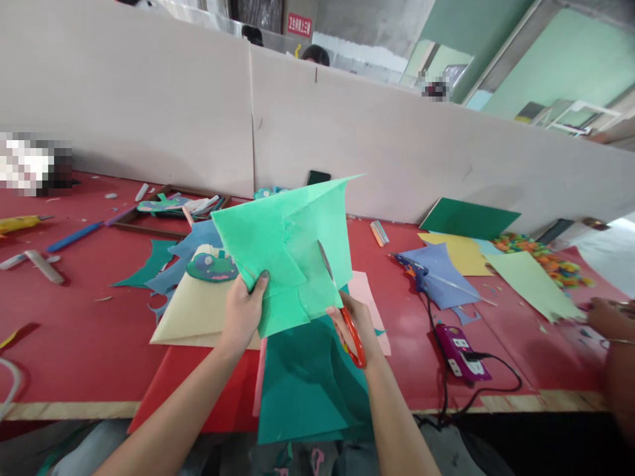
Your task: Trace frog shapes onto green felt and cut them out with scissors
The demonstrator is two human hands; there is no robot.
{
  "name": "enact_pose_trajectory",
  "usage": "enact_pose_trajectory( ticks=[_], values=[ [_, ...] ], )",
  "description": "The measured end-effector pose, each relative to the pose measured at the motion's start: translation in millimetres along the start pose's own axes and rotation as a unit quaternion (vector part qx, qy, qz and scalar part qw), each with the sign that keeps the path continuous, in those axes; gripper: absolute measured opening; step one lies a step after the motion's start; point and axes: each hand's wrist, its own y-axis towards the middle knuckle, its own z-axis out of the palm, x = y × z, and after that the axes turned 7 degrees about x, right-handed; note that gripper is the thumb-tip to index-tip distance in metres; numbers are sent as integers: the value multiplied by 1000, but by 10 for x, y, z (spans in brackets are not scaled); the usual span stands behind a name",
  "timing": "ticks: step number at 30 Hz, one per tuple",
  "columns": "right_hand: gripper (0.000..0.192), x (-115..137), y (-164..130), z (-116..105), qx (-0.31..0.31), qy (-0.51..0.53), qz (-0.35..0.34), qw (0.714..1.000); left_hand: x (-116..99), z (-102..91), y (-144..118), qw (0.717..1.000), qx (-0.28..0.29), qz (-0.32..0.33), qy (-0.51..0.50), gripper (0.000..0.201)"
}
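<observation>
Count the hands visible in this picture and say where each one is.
3. The left hand pinches the light green sheet. The right hand works the red-handled scissors into it. A co-worker's hand rests at the table's right edge. Others may be hidden.

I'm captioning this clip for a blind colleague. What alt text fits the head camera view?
Left hand holds up a light green felt sheet while the right hand cuts into it with orange-handled scissors, over a red table strewn with coloured sheets and a blue glue gun. Another person's hand rests at the right edge.
</observation>
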Motion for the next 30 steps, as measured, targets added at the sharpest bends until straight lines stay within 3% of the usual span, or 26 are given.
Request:
enact_pose_trajectory(
  ticks=[12, 16, 19, 22, 25, 30],
  values=[
    [39, 92, -110, 6, 76, 91, -16, 993, 38, -33, 40, 999, -14, -2, -40, 34],
    [38, 45, -134, -130, 98, 136, -37, 985, 43, -90, 103, 992, -26, -22, -121, 37],
    [38, 26, -140, -277, 50, 201, -48, 977, -30, -208, 168, 974, 4, -105, -201, 38],
    [38, 11, -120, -403, -28, 267, -47, 962, -111, -338, 226, 947, 72, -213, -230, 36],
    [30, -9, -108, -474, -75, 293, -43, 952, -139, -408, 261, 935, 103, -245, -235, 33],
    [45, -1, -175, -419, 21, 253, -39, 967, -90, -376, 268, 947, 68, -211, -231, 35]
  ],
)
